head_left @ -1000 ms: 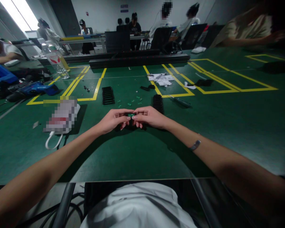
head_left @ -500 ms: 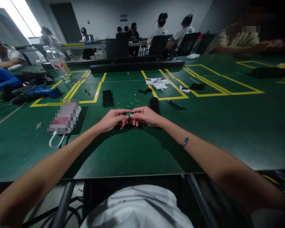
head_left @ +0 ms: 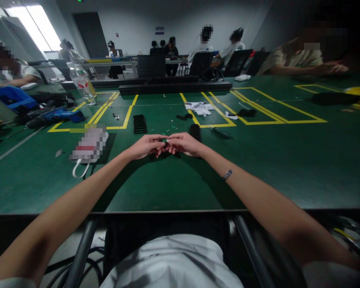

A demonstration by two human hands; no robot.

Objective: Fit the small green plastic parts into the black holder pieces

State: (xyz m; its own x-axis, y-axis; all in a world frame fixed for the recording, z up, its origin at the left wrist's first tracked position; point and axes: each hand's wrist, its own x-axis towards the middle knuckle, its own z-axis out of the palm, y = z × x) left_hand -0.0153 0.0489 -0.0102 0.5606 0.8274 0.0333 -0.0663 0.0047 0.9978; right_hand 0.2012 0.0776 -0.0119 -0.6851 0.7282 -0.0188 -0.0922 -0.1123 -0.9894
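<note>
My left hand [head_left: 147, 147] and my right hand [head_left: 184, 144] meet over the green table [head_left: 174, 188], fingertips closed together on a small green piece [head_left: 165, 141]. Fingers cover most of that piece. Behind my left hand stands a black slotted rack [head_left: 140, 124]. A second black rack [head_left: 195, 131] is just behind my right hand, partly hidden by it. Several small green pieces [head_left: 174, 128] lie scattered between the two racks.
On the left are a white device [head_left: 91, 146] with a cable loop, a blue power tool [head_left: 57, 115], a blue bin [head_left: 10, 98] and a plastic bottle [head_left: 83, 86]. Crumpled white paper [head_left: 199, 107] and a screwdriver [head_left: 220, 132] lie beyond my right hand. People sit around the room.
The camera view has shifted a little, so the table items appear slightly further right on the left side. Both hands stay together on the green piece, with small finger changes.
</note>
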